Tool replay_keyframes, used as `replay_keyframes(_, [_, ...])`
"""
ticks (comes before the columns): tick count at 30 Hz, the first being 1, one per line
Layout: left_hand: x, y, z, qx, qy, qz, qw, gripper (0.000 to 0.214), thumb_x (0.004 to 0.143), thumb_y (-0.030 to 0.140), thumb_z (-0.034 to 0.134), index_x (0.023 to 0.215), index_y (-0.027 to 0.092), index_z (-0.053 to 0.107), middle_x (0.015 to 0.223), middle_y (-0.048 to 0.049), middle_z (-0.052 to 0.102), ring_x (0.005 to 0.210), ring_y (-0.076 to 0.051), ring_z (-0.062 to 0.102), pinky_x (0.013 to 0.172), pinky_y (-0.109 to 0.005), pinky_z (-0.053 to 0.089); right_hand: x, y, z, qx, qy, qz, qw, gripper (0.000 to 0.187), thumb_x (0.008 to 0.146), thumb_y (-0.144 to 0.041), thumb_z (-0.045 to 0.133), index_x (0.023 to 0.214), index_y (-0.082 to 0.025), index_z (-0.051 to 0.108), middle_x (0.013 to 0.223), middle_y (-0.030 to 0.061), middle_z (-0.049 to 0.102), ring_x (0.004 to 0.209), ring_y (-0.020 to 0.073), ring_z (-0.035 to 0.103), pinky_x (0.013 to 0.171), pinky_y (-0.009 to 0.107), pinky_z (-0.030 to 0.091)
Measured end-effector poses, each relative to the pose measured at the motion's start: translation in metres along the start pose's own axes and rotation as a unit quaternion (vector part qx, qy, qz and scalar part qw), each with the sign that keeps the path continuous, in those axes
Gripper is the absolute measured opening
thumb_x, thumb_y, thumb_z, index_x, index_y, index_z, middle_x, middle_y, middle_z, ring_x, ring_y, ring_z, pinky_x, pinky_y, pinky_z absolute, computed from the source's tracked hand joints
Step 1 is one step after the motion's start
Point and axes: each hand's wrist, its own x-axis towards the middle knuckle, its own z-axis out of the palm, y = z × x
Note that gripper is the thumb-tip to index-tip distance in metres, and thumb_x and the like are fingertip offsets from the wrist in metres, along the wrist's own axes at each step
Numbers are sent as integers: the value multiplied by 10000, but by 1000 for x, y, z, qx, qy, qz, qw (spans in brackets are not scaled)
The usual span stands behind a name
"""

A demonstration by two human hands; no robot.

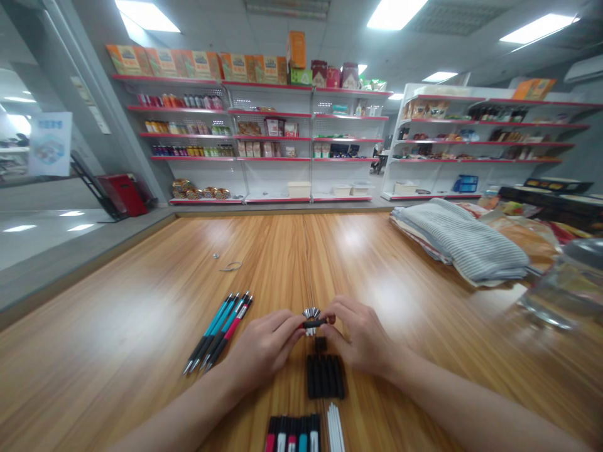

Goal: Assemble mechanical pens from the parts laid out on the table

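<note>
My left hand (271, 345) and my right hand (360, 333) meet near the middle of the table, fingers pinched on a short black pen piece (313, 324). A bit of red shows at its left end, against my left fingertips. Just behind it lie several silver cone-shaped pen tips (311, 311), partly covered. Small white parts and a small dark piece (321, 343) sit in front. Nearer to me is a row of black rubber grips (325, 376). Left of my left hand, several whole pens (219, 333) with blue or red barrels lie side by side.
At the bottom edge are coloured pen barrels (292, 433) and white refills (335, 428). A thin loop (230, 267) lies at the far left. Folded striped cloth (464, 238) and a clear jar (568, 282) stand on the right. Stocked shelves (271, 138) line the back.
</note>
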Motion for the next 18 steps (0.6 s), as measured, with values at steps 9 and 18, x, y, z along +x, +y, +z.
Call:
replay_keyframes(9, [-1, -2, 1, -28, -10, -47, 998, 224, 936, 228, 466, 1137, 195, 560, 907, -56, 619, 834, -161, 589, 751, -278, 486, 4, 0, 11, -15, -15, 15, 1000, 140, 928, -288, 499, 895, -192, 594, 825, 42, 599, 760, 149, 557, 669, 264, 418])
replay_keyframes(18, [-1, 2, -3, -7, -13, -39, 999, 167, 944, 231, 448, 1026, 187, 587, 831, -42, 591, 766, -150, 557, 673, -261, 433, 5, -3, 16, -6, -4, 1, 1000, 142, 934, -276, 496, 912, -190, 606, 817, 44, 632, 762, 155, 580, 685, 274, 438])
